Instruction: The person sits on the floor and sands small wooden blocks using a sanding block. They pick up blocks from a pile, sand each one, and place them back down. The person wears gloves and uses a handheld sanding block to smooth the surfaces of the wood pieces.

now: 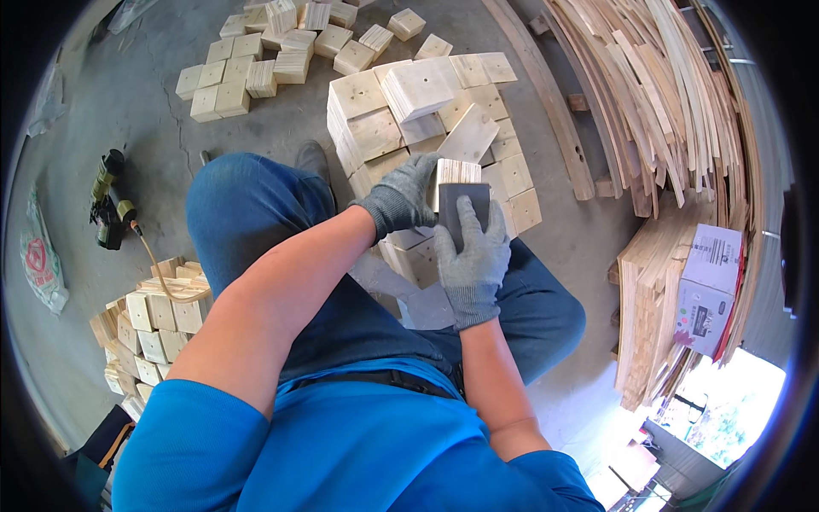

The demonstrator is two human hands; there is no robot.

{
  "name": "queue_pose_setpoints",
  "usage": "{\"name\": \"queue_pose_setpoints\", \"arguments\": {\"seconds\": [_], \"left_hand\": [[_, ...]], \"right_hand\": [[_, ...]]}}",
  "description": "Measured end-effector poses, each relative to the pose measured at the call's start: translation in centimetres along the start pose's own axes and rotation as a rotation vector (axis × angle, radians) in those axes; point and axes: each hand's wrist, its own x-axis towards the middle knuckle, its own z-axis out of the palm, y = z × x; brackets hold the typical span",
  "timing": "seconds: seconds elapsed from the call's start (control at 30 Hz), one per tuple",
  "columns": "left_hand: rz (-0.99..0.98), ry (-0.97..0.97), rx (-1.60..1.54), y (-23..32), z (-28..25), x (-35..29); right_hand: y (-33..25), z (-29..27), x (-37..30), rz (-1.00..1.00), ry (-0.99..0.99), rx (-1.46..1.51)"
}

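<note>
A small stack of pale wooden boards sits upright in front of me, its layered edges facing up. My left hand, in a grey knit glove, is closed around the stack's left side. A dark grey flat block, like a sanding block, lies against the near part of those edges. My right hand, gloved too, holds this block with its fingers laid over the top. Just beyond is a large pile of square wooden boards, with one loose board lying tilted on it.
More wooden blocks spread over the concrete floor at the far left. Another pile stands left of me, near a hose and a green-black tool. Long planks and a cardboard box are at the right.
</note>
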Motion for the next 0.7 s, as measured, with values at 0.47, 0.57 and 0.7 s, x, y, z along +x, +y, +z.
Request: {"name": "queue_pose_setpoints", "arguments": {"seconds": [0.47,0.57,0.7], "left_hand": [[0.011,0.002,-0.029,-0.1,0.0,0.0],[-0.003,-0.009,-0.035,0.1,0.2,0.0],[0.032,0.034,-0.093,0.1,0.3,0.3]], "right_hand": [[-0.3,-0.3,0.1,-0.013,0.0,0.035],[-0.4,-0.5,-0.9,-0.001,-0.021,-0.013],[-0.8,0.9,4.6,0.005,0.036,-0.037]]}}
